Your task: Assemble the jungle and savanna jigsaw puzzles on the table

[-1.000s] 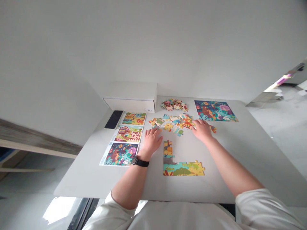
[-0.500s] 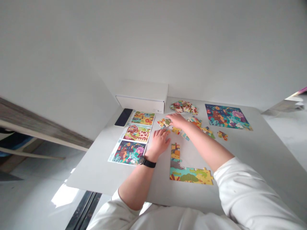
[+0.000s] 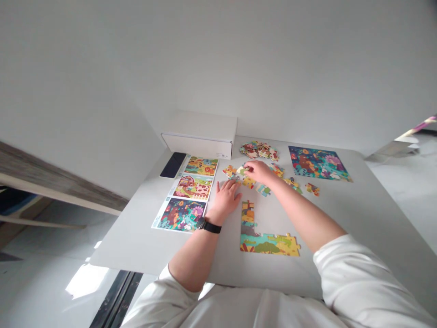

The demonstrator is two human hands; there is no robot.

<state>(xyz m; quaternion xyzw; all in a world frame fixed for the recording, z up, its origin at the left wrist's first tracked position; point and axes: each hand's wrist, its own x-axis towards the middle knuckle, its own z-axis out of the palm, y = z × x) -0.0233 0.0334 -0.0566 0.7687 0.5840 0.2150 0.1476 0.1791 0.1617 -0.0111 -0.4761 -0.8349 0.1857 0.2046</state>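
With its fingers pinched, my right hand [image 3: 258,171] grips a pale green puzzle piece [image 3: 242,170] among the loose pieces. My left hand [image 3: 225,197] lies on the table, fingers spread, its fingertips beside a few loose pieces [image 3: 229,171]. More loose pieces, including a light blue one [image 3: 263,189] and a yellow one [image 3: 249,181], lie under and around the right hand. Nearer my body is a joined L-shaped puzzle section [image 3: 267,245], with a green bush and a crocodile on it. A black watch [image 3: 209,226] is on my left wrist.
A picture sheet [image 3: 175,193] with three scenes lies at the left, a phone [image 3: 173,165] beyond it. At the back are a white box [image 3: 198,141] and a pile of pieces [image 3: 259,150]. A dark finished-looking puzzle picture [image 3: 317,163] lies at the right.
My right hand has shifted a little to the right across the loose pieces, its fingers now closed on the pale green piece. The left hand stays nearly in place. The camera view has shifted slightly.
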